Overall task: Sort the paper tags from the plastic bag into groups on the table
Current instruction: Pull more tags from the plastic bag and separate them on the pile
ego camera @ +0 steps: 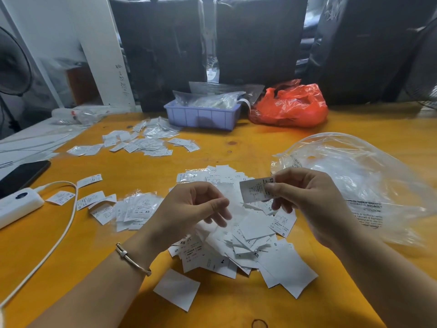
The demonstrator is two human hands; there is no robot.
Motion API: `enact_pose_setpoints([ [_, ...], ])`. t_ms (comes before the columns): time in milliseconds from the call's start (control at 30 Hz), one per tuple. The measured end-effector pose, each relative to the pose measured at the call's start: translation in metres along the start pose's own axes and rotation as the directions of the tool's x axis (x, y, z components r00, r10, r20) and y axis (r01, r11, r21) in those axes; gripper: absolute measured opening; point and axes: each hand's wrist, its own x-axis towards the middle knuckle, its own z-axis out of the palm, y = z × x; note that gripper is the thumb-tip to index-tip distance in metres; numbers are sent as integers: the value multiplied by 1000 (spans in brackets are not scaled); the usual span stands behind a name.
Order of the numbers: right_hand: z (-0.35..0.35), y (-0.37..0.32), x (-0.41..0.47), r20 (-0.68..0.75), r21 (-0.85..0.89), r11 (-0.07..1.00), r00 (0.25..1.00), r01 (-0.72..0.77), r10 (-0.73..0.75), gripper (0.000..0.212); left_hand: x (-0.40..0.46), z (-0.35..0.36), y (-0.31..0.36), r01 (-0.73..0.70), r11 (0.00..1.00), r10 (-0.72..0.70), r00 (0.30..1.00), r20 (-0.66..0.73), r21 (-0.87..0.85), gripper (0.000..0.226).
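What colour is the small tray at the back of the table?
Light purple-blue tray, seen in the head view.

The left hand (198, 207) covers part of the heap of paper tags (238, 240), and its fingertips (222, 220) are blurred. The right hand (305, 200) hides one end of the tag (254, 190) it pinches; the small print on it is too fine to read. The power strip (16, 205) and the phone (22, 175) are cut off by the left edge. The clear plastic bag (359, 176) runs past the right edge. What fills the blue bin (203, 116) cannot be told
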Motion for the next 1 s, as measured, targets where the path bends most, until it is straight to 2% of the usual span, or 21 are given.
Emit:
enact_pose_setpoints([
  [67,2,-2,-1,-5,52,999,1000,4,-4,4,0,0,0,-6,1000,6,1000,-8,-5,24],
  [233,8,-6,-6,4,-8,993,993,115,-115,0,0,0,0,-17,1000,17,1000,-6,0,23],
  [400,12,-9,-9,39,-32,987,987,159,-158,9,0,0,0,-12,1000,12,1000,-10,-1,25],
  [767,12,-14,-12,97,-78,985,985,152,-144,2,0,-1,0,-18,1000,18,999,-26,-13,22],
  [1000,14,-12,-12,213,-174,980,975,99,-61,1,0,1,0,-7,1000,7,1000,-4,-11,21],
])
